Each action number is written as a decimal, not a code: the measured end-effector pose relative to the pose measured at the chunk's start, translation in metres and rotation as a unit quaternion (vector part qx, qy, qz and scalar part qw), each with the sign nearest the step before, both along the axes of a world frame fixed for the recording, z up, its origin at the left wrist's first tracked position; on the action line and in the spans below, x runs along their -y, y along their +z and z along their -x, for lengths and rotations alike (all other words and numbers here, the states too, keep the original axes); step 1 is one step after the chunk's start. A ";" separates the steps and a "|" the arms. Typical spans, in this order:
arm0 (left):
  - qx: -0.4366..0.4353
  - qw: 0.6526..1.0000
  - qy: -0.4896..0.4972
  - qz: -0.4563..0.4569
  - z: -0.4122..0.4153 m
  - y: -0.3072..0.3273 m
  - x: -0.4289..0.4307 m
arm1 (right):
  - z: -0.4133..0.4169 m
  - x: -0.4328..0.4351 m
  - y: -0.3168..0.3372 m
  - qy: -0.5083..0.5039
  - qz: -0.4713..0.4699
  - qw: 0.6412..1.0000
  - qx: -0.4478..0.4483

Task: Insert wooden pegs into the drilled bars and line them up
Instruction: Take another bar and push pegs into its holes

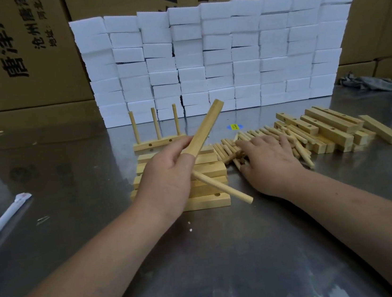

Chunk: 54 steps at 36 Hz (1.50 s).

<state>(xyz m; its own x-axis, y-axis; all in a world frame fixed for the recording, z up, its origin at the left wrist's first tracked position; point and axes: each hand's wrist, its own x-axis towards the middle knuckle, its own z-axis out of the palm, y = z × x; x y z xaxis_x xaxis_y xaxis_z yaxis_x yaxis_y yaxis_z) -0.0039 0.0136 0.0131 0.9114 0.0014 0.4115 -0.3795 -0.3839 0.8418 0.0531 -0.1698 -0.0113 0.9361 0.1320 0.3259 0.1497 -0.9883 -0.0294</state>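
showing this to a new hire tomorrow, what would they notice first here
A wall of white blocks fills the back of the metal table. In front, the left hand grips a tilted wooden bar, a peg jutting out below its fingers, while the right hand rests on the loose peg pile. Behind the left hand stands a finished bar with three upright pegs.

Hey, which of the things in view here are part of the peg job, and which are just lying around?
Job: held bar in left hand, its peg, loose pegs under right hand, three-peg bar, stacked bars, drilled bars at right.
Lying about: foam blocks, cardboard boxes, grey cloth, white wrapped stick.
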 end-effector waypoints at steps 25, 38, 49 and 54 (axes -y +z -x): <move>-0.001 0.998 0.004 0.065 0.001 0.006 -0.003 | -0.002 0.003 0.006 -0.037 0.045 0.998 0.037; -0.033 0.983 -0.051 0.174 -0.002 0.012 -0.009 | 0.040 -0.005 0.022 0.186 -0.353 0.909 0.123; -0.064 0.983 -0.114 0.126 0.001 0.010 -0.008 | 0.053 -0.014 0.028 0.247 -0.406 0.878 0.060; -0.067 0.984 -0.136 0.094 0.004 0.012 -0.009 | 0.052 -0.014 0.028 0.232 -0.410 0.881 0.052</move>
<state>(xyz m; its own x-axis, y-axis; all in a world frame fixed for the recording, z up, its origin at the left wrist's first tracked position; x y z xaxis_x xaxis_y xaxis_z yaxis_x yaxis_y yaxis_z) -0.0076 0.0226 0.0253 0.9347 -0.1863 0.3026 -0.3267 -0.1158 0.9380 0.0012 -0.1554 0.0163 0.8028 0.1731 0.5706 0.5758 -0.4733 -0.6667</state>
